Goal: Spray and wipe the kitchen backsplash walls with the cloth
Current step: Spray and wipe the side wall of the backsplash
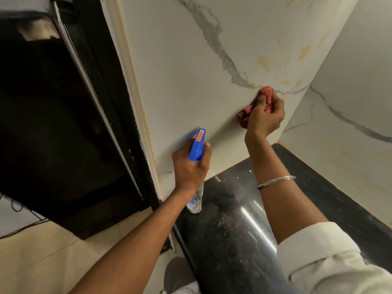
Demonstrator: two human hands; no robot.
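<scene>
Against the white marble-patterned backsplash wall, your right hand bunches the crumpled red cloth, fingers curled round it and pressing it to the wall near the corner. Your left hand grips the clear plastic spray bottle with the blue trigger head, fingers wrapped round its neck, nozzle toward the wall. Below both lies the glossy black speckled stone countertop. A thin silver bangle circles your right wrist.

glossy black speckled countertop | beige tiled floor | dark panel at left
</scene>
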